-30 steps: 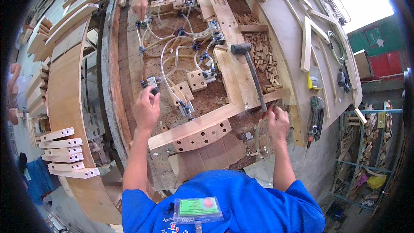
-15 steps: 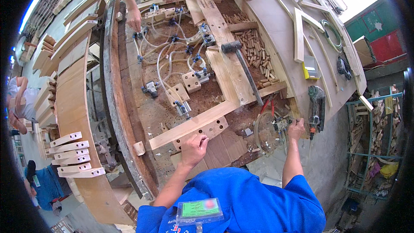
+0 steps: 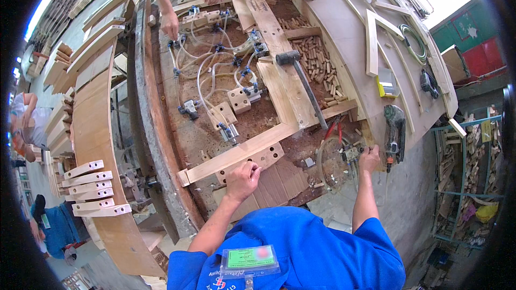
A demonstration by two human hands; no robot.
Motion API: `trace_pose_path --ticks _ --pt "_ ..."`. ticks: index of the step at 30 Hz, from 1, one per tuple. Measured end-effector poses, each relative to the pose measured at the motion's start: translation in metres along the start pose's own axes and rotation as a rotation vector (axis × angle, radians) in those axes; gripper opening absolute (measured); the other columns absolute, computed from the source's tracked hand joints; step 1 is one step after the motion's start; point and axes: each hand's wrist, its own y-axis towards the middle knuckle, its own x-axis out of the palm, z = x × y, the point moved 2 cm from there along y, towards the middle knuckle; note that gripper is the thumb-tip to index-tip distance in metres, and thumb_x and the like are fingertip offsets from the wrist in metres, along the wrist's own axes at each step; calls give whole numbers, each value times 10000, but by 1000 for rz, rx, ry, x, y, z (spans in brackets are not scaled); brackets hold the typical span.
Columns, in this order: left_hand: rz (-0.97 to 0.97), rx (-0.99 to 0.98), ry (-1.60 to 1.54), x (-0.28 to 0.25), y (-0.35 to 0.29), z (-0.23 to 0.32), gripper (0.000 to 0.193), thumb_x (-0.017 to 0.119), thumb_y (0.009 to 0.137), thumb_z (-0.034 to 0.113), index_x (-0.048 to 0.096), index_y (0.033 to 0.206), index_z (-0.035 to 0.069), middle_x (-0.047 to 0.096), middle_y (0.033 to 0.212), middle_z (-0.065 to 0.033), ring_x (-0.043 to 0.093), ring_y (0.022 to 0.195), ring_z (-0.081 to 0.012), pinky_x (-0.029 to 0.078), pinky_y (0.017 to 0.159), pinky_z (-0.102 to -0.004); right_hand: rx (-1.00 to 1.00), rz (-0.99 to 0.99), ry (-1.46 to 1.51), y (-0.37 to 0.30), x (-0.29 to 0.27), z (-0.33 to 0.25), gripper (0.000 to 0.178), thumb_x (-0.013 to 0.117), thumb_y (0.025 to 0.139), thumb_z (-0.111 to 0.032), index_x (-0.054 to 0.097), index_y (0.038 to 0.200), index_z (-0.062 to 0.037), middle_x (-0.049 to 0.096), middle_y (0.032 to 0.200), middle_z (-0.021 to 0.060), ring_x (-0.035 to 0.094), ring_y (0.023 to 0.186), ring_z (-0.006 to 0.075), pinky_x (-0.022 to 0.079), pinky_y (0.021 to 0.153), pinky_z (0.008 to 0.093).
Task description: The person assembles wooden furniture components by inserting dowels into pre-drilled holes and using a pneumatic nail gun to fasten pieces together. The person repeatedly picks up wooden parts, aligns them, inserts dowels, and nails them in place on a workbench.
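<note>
My left hand (image 3: 243, 181) is closed, its knuckles up, beside a pale wooden block with drilled holes (image 3: 267, 156) at the near edge of the bench. Beyond that block lies a long wooden rail (image 3: 242, 152), part of a rectangular frame. At the rail's left end a small wood block (image 3: 184, 178) sits between it and a long metal-edged beam (image 3: 156, 96). My right hand (image 3: 368, 159) is pinched at a cluster of air fittings (image 3: 352, 154) with clear hoses; its fingertips hide what they grip.
Inside the frame are air cylinders, drilled blocks and looped hoses (image 3: 204, 80). A mallet (image 3: 288, 58) lies across the right board, near a bin of dowels (image 3: 317, 64). A nail gun (image 3: 395, 134) stands right of my hand. A co-worker's hands (image 3: 170, 24) work at the far end.
The metal-edged beam on the left has shifted right. The small wood block moved with it and now meets the rail's end. My hands have hardly moved.
</note>
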Motion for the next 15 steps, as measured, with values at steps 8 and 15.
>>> trace_pose_path --ticks 8,15 --pt "-7 -27 5 2 -1 -1 157 775 940 244 685 960 116 732 847 -89 735 752 -304 556 657 -446 -34 4 -26 2 2 4 149 668 965 -149 627 1041 -27 742 909 243 724 887 485 534 775 565" --pt "-10 -25 -1 1 0 -1 162 774 943 257 687 962 121 736 854 -86 736 755 -301 555 658 -448 -41 14 -39 3 4 7 141 660 959 -142 629 1040 -30 744 916 246 728 884 484 540 777 563"
